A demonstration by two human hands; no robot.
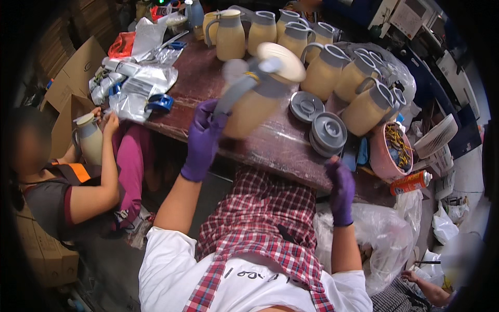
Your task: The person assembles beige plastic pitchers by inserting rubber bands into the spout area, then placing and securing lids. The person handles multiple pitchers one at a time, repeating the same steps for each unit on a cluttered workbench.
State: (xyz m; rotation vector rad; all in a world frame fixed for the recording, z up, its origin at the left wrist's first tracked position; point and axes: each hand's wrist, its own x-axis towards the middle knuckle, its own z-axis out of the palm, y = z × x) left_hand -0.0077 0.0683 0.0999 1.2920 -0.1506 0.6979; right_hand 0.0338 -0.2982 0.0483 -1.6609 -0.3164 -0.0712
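My left hand point(200, 140), in a purple glove, is closed around the grey handle of a beige jug point(252, 112). The jug is tilted over the table's front edge and smeared by motion. A round cream lid or disc point(280, 62) shows at its grey top; whether it is attached I cannot tell. My right hand point(341, 192), also gloved in purple, hovers at the table edge with fingers loosely apart and nothing visible in them. Nearest to it are stacked grey round lids point(328, 132), with another grey lid point(306, 105) beside them.
Several beige jugs point(322, 73) crowd the back and right of the dark red table point(187, 99). A pink bucket point(387, 161) and an orange spray can point(410, 183) are at right. Silver packaging and blue tape dispensers point(160, 103) lie left. A seated co-worker point(78, 192) holds another jug.
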